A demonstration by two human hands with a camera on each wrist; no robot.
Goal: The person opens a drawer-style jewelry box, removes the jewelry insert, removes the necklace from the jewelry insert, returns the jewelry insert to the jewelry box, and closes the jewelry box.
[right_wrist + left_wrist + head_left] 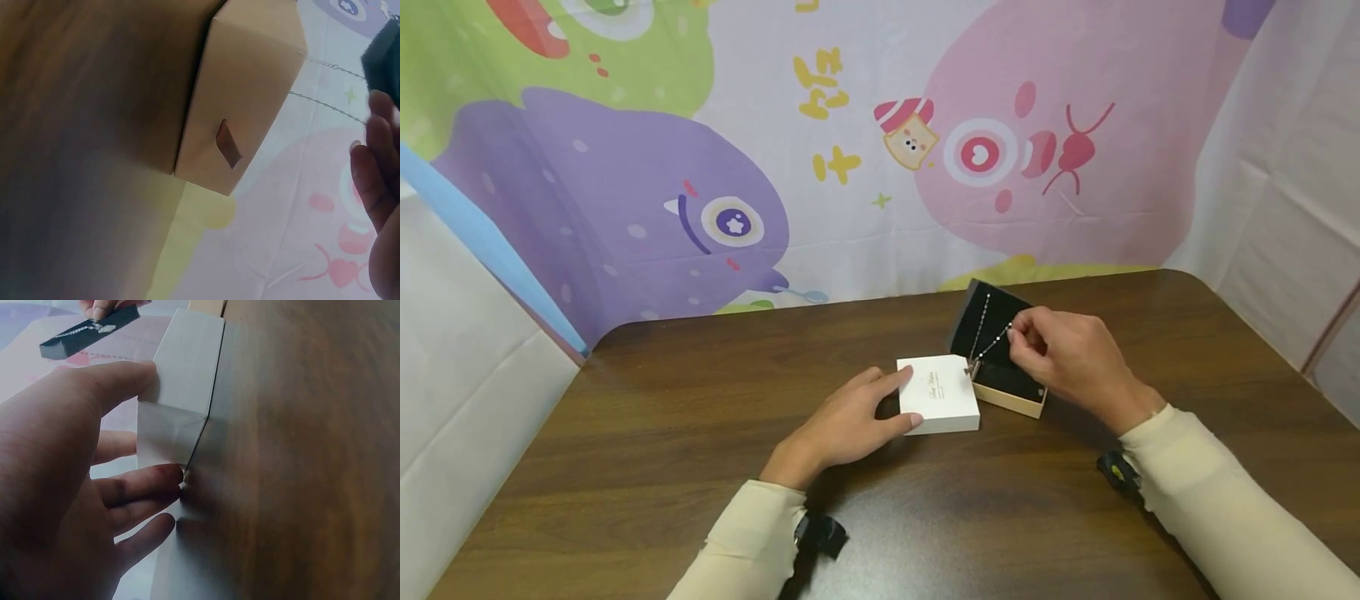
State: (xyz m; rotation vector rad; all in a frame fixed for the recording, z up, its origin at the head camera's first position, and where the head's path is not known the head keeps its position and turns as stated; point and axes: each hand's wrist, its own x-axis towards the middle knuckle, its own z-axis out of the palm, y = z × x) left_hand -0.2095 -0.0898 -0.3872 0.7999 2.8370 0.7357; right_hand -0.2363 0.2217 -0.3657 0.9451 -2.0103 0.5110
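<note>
My left hand (pixel 846 421) rests at the left side of a white box lid (pixel 942 383) with gold lettering. Its thumb and index finger touch the lid, spread apart. Just right of the lid, a tan jewelry box (pixel 1009 400) with a dark interior sits on the table. Above that box my right hand (pixel 1067 354) pinches the edge of a black padded insert (pixel 382 59), tilted up. A silver necklace (pixel 982 321) drapes down the insert in two strands. Its pendant (pixel 106 328) shows against the insert in the left wrist view.
A brown wooden table (pixel 700 417) lies under everything. Behind it hangs a cartoon-printed cloth (pixel 850 208), with white cloth (pixel 1285 183) at the sides. A small brown ribbon tab (pixel 228 144) sticks out of the tan box's side. Black wrist devices (pixel 820 533) sit on both sleeves.
</note>
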